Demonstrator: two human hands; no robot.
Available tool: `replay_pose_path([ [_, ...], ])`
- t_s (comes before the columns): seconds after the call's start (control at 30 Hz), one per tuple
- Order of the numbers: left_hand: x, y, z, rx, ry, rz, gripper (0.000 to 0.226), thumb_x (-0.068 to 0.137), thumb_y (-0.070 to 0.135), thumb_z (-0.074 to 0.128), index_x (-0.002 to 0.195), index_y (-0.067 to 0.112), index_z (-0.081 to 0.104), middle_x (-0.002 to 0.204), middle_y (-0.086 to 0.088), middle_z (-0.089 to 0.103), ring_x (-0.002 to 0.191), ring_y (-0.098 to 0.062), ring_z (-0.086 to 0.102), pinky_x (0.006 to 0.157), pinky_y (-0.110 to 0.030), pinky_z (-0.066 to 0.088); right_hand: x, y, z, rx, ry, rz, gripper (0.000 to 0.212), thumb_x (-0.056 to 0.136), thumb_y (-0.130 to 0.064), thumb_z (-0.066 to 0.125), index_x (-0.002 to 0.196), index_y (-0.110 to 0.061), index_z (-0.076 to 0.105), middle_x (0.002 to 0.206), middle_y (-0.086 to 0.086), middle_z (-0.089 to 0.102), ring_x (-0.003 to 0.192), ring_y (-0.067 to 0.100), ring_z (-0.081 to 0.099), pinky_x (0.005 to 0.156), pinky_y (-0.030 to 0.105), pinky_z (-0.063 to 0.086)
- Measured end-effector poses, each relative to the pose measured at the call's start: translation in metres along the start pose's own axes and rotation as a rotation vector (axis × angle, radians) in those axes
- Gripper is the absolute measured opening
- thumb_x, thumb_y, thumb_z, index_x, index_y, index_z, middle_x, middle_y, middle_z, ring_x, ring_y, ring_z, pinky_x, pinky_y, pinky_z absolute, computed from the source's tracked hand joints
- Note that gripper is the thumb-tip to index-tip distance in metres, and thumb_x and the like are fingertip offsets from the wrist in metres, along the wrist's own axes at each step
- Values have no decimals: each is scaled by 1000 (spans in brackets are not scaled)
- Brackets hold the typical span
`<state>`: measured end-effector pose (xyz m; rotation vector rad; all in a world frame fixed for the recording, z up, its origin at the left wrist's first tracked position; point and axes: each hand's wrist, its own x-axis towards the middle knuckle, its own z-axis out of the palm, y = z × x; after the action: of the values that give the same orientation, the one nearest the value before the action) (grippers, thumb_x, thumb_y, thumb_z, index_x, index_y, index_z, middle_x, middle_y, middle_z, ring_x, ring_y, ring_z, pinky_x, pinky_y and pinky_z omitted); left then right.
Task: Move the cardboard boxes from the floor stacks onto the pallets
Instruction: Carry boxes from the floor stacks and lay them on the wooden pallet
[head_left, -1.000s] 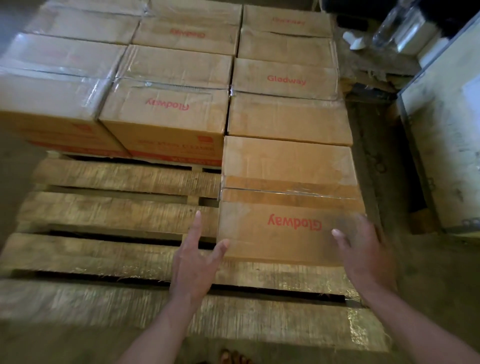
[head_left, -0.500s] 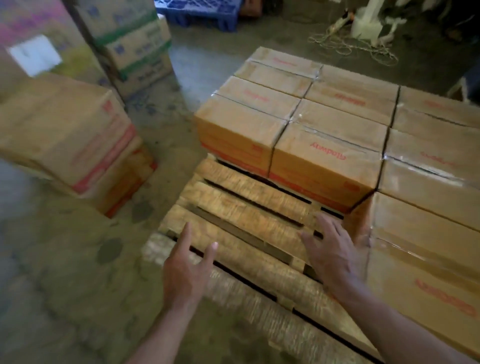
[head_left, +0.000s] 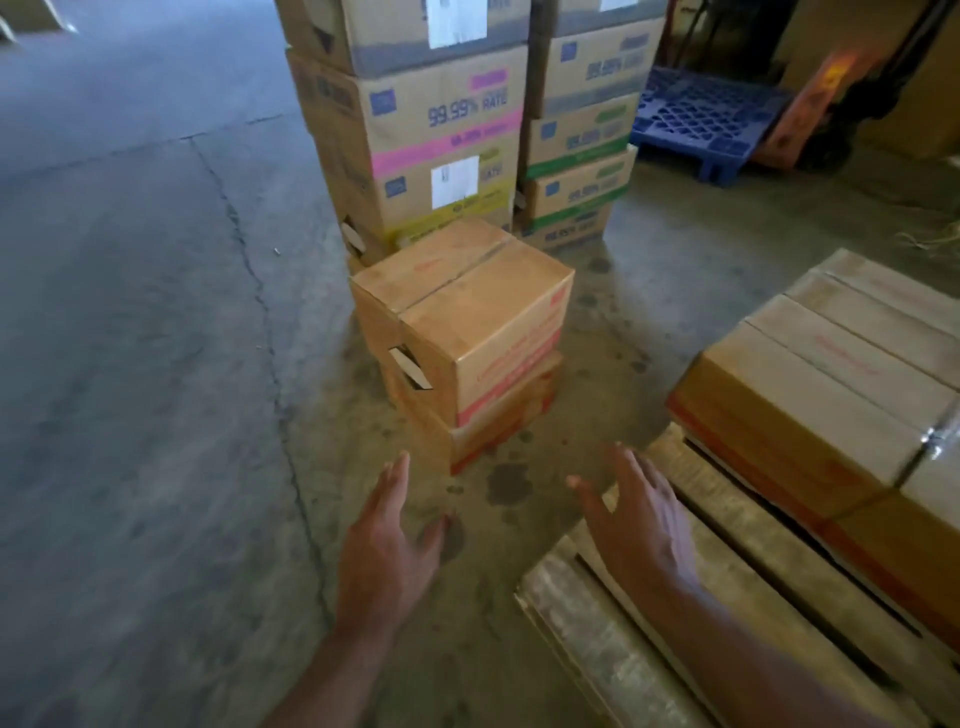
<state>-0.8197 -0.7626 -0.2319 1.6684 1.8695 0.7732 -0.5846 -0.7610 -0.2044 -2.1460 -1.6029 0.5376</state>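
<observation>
Ahead, 2 stacked brown boxes, top one skewed; both hands spread, empty.

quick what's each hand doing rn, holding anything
Left hand: open, empty, in the air short of the top floor box.
Right hand: open, empty, above the wooden pallet corner.

Our hands: left hand and right hand reach forward, fingers spread, empty, short of the floor stack.
</observation>
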Motion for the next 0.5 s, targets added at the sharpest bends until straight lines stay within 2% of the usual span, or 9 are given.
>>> replay_pose_path([
  [0.17, 26, -37, -21, -18, 30, -19, 77, 85, 40, 76, 150, 11, 43, 147, -11, 51, 133, -27, 52, 108, -34, 37, 31, -56, 36, -12, -38, -54, 55, 96, -48, 58, 144, -22, 48, 143, 3, 53, 129, 26, 50, 100, 37, 43],
  [0.3, 45, -56, -33, -57, 53, -48, 81, 82, 52, 64, 150, 13, 43, 150, -8, 49, 135, -24, 50, 110, -34, 38, 47, -83, 57, -46, -65, -74, 56, 96, -52, 56, 144, -25, 47, 142, 1, 53, 128, 24, 51, 102, 44, 49],
  [0.4, 58, -68, -40, -86, 62, -65, 85, 81, 56, 60, 152, 15, 39, 154, -5, 44, 138, -21, 47, 114, -37, 38, 60, -94, 66, -69, -71, -90, 52, 96, -52, 56, 141, -27, 48, 138, 0, 55, 124, 22, 53, 100, 41, 49],
  [0.5, 68, -75, -45, -96, 77, -80, 84, 84, 55, 63, 154, 17, 37, 156, -4, 41, 142, -20, 42, 116, -38, 35, 72, -102, 74, -92, -86, -94, 50, 96, -51, 56, 139, -26, 50, 134, 0, 56, 121, 22, 54, 99, 39, 49],
])
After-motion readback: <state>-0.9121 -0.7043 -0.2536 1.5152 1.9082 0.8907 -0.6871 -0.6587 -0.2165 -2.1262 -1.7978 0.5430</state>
